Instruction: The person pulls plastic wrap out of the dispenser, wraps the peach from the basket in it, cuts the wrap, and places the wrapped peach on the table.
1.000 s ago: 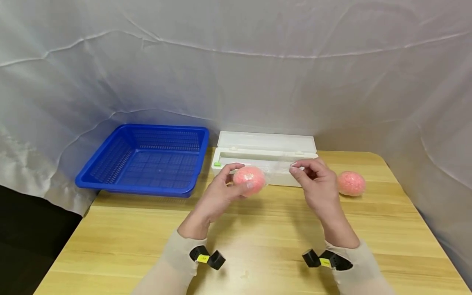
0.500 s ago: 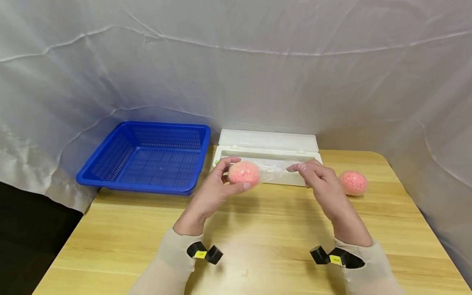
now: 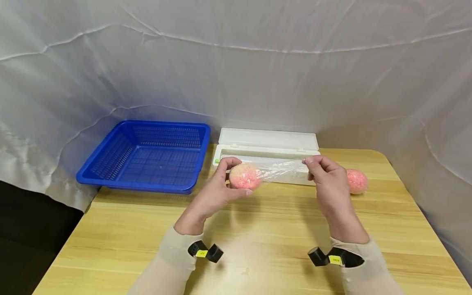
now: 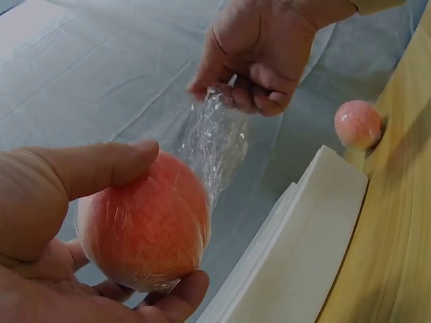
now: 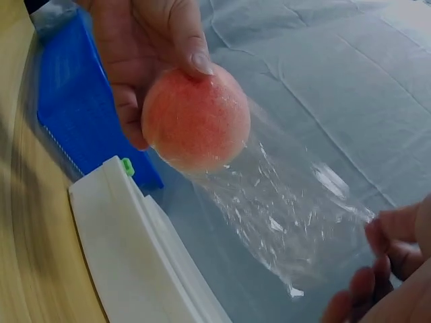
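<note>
My left hand (image 3: 214, 190) grips a pink and cream peach (image 3: 245, 177) between thumb and fingers, above the table. Clear cling film (image 5: 276, 208) covers the peach and stretches off its right side. The film's free end is pinched between the thumb and fingertips of my right hand (image 3: 328, 180). Behind both hands stands a white cling film box (image 3: 291, 177) with its lid (image 3: 269, 139) raised. A second peach (image 3: 357, 181), shiny as if wrapped, rests on the table just past my right hand, which partly hides it in the head view.
A blue plastic basket (image 3: 197, 176) stands at the back left of the wooden table (image 3: 273, 241), left of the white box. Grey-white cloth (image 3: 258, 82) hangs behind the table and along its sides.
My right hand has shifted right, drawing the film out longer from the peach. In my left hand the peach has turned, with more of its cream side showing.
</note>
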Demonstrator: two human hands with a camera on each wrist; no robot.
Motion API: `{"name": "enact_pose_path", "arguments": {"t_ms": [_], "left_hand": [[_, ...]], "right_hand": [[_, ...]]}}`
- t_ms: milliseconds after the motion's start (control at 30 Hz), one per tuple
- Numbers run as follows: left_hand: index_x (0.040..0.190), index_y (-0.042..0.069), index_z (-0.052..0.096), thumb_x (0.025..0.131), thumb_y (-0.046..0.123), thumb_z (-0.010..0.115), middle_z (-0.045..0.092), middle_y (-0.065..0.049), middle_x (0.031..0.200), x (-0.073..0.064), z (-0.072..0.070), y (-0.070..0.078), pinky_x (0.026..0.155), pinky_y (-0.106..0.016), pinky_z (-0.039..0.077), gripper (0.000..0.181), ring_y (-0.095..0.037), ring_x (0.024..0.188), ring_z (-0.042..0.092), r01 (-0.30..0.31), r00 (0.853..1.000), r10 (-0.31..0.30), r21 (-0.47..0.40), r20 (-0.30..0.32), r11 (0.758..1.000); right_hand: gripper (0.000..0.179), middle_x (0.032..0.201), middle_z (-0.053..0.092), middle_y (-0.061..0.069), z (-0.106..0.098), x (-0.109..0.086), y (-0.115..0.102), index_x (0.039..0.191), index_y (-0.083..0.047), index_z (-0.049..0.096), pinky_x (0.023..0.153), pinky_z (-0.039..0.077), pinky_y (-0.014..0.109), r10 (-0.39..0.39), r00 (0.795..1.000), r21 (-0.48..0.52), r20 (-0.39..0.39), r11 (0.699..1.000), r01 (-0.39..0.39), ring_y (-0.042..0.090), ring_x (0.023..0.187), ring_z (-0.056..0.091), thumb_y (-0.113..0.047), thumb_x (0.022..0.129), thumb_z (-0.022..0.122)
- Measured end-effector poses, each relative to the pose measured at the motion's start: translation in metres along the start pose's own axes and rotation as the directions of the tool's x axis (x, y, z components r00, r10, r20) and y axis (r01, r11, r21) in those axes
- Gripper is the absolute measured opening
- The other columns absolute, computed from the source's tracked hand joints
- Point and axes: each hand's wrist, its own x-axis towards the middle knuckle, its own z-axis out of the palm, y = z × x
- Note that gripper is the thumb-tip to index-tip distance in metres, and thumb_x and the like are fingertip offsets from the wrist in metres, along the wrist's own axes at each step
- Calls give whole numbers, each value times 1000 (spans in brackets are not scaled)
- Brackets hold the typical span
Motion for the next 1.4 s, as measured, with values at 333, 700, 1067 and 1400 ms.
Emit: {"name": "enact_pose_path", "arguments": {"t_ms": [333,700,1067,1400], "left_hand": [[161,20,38,86,-1,82,40,-14,156,-2,-8,4,100,-34,56,90,-33,131,54,32,998,-29,-69,51,997],[153,14,41,85,-5,82,45,-16,152,-3,-6,4,100,-35,56,82,-31,125,59,59,993,-52,-65,107,996],[154,14,27,86,-11,76,53,-21,140,-4,1,1,94,-28,57,88,-22,112,64,86,977,-41,-214,209,973],[152,7,32,96,0,68,50,-24,144,-4,8,-1,94,-30,57,67,-26,118,61,50,984,-8,-227,180,973]], "right_hand": [[6,89,63,-11,-5,-1,2,98,-7,80,73,49,20,-83,967,-131,239,984,117,11,87,52,-12,98,77],[14,93,69,-14,-3,-3,1,95,-14,78,77,47,22,-75,987,-128,143,987,94,12,87,54,-22,104,70],[26,91,65,-16,-2,-1,0,93,-9,77,81,45,23,-104,990,-174,90,978,119,12,90,54,-28,107,64],[39,79,57,-14,3,-3,1,79,4,66,76,43,22,-145,989,-196,39,969,150,11,85,51,-23,107,64]]}}
